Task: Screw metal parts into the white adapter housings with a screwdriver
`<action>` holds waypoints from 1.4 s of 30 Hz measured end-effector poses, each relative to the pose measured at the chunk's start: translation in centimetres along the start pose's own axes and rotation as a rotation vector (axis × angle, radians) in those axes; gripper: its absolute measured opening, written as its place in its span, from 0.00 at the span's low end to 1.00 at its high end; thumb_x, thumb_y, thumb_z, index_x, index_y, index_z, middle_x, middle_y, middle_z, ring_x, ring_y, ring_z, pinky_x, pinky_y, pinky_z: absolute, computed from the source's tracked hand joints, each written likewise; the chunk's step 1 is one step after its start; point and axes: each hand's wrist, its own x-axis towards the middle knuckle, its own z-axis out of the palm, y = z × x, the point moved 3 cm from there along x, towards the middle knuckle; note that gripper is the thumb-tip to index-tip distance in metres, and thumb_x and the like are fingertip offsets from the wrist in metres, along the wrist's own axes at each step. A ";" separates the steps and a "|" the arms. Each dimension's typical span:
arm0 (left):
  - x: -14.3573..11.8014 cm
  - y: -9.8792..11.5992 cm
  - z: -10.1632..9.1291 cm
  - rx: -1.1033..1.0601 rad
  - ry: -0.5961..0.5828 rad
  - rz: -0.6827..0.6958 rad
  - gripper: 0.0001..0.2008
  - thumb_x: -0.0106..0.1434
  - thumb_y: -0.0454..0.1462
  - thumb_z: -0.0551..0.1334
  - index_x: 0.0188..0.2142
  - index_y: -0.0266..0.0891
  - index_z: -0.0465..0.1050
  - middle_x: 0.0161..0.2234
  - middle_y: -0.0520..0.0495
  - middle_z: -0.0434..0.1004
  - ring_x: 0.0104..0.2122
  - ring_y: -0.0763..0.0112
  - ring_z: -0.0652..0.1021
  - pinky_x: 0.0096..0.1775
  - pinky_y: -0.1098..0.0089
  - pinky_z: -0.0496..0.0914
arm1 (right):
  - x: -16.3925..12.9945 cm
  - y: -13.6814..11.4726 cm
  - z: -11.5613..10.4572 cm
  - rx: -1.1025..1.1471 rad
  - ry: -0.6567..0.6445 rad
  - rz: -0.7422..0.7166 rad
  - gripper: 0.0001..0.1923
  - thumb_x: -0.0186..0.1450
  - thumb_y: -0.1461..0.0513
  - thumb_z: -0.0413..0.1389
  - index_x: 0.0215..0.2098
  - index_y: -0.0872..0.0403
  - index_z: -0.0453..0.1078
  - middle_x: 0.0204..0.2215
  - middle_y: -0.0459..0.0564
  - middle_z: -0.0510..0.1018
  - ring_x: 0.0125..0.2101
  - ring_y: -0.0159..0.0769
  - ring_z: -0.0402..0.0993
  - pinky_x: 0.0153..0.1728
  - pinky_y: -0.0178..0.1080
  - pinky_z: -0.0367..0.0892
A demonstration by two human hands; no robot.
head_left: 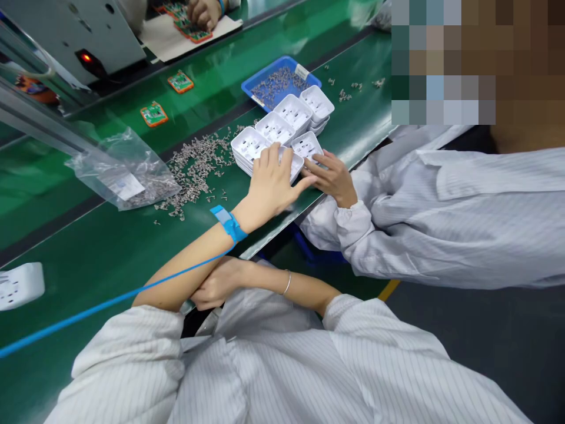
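A row of white plastic trays (274, 128) is laid near the edge of the green table (110, 247), and the nearest tray is covered by the left hand (270, 184), spread flat with fingers open and nothing gripped. The right hand (217, 287) is tucked loosely curled against the left forearm, empty. A co-worker's hand (333, 176) is rested on the same trays, with scattered metal pins (194, 168), a plastic bag (123, 171) and a blue tray (279, 79) around them.

bag label (125, 186) blurred (unreadable), no legible text
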 end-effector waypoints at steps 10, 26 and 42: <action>0.4 -0.1 0.3 0.072 -0.185 -0.029 0.40 0.63 0.41 0.65 0.69 0.33 0.51 0.62 0.25 0.58 0.62 0.33 0.63 0.61 0.39 0.58 | -0.2 0.7 1.6 0.071 -0.021 -0.080 0.21 0.72 0.61 0.42 0.24 0.55 0.66 0.25 0.47 0.79 0.30 0.31 0.74 0.35 0.38 0.67; -17.3 -7.0 -16.1 0.230 0.043 -0.361 0.40 0.58 0.54 0.66 0.67 0.51 0.60 0.49 0.42 0.70 0.50 0.48 0.72 0.53 0.45 0.71 | -0.7 0.4 2.7 0.040 -0.041 0.156 0.20 0.72 0.59 0.43 0.30 0.54 0.73 0.27 0.47 0.81 0.27 0.35 0.78 0.23 0.39 0.48; -31.5 -8.7 -19.4 0.237 0.117 -0.568 0.35 0.60 0.48 0.70 0.65 0.52 0.65 0.58 0.41 0.70 0.56 0.52 0.72 0.58 0.52 0.68 | 3.4 -2.3 3.6 -0.011 0.327 -0.128 0.17 0.67 0.63 0.51 0.20 0.53 0.62 0.14 0.40 0.65 0.17 0.28 0.57 0.21 0.37 0.46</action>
